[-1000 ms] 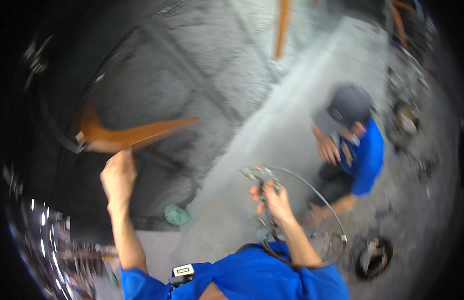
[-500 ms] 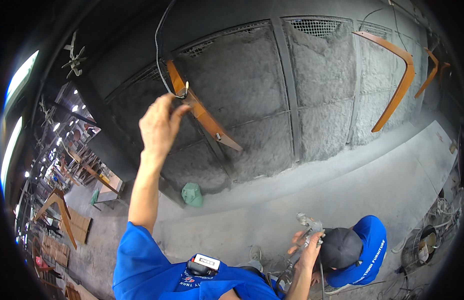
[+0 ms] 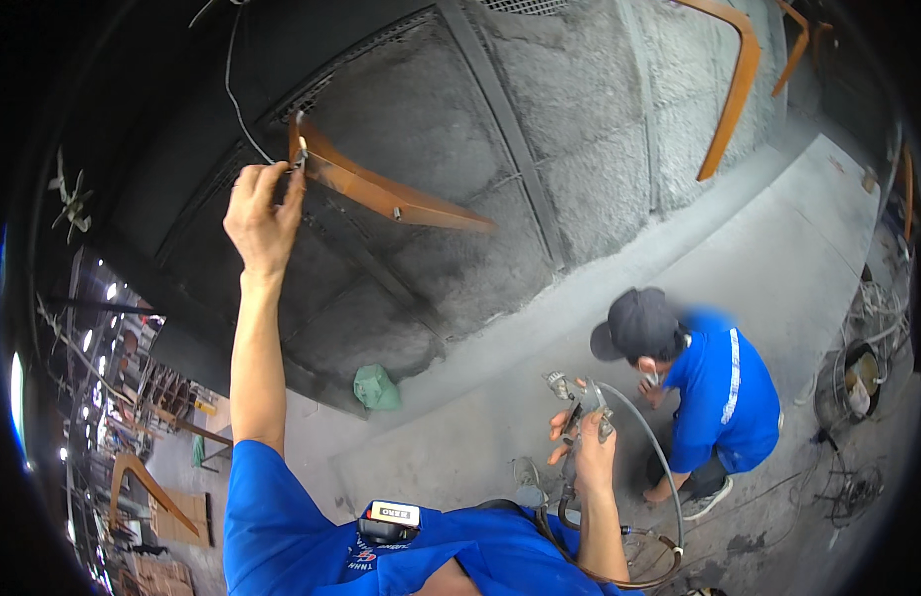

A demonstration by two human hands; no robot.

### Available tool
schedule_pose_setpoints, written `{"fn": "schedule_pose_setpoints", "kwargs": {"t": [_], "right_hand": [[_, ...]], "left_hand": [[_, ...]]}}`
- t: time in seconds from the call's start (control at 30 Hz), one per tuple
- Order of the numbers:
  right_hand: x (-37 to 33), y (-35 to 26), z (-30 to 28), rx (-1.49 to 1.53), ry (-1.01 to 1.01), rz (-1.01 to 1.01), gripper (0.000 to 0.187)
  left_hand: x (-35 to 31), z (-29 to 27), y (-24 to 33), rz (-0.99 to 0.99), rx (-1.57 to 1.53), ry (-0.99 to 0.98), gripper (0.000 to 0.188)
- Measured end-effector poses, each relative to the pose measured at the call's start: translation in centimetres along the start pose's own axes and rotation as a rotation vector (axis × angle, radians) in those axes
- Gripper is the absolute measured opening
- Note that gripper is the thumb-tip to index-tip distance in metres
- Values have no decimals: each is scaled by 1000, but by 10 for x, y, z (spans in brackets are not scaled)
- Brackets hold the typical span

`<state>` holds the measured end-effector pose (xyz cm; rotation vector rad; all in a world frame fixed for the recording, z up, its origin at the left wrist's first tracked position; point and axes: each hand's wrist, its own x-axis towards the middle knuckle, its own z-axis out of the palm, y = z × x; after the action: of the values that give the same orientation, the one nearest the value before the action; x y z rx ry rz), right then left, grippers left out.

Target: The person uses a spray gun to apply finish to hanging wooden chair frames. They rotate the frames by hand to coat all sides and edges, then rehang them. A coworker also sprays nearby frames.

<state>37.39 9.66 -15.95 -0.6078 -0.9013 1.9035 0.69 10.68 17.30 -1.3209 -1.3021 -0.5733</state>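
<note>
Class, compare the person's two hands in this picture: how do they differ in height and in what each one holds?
The left hand is raised overhead at the hook end of a hanging brown wooden piece; the right hand stays low, gripping a spray gun with a hose. Both arms wear blue sleeves.

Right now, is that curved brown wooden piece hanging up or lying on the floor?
Hanging: the curved wooden piece is up off the floor, its hook at the left hand, wire above.

glossy brown wood piece [image 3: 381,189] — metal spray gun [image 3: 580,407]
</note>
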Motion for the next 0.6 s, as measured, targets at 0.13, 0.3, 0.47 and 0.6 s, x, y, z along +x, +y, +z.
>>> {"fn": "schedule_pose_setpoints", "kwargs": {"t": [0.13, 0.3, 0.47, 0.6], "right_hand": [[-11, -33, 9, 121, -97, -139, 83], [-51, -88, 5, 459, -321, -277, 112], [-54, -98, -22, 489, -311, -391, 102], [-13, -60, -48, 204, 13, -215, 76]], "left_hand": [[15, 2, 9, -18, -6, 42, 25], [31, -15, 26, 55, 85, 118, 36], [41, -29, 49, 83, 125, 169, 44], [45, -34, 58, 102, 108, 201, 45]]}}
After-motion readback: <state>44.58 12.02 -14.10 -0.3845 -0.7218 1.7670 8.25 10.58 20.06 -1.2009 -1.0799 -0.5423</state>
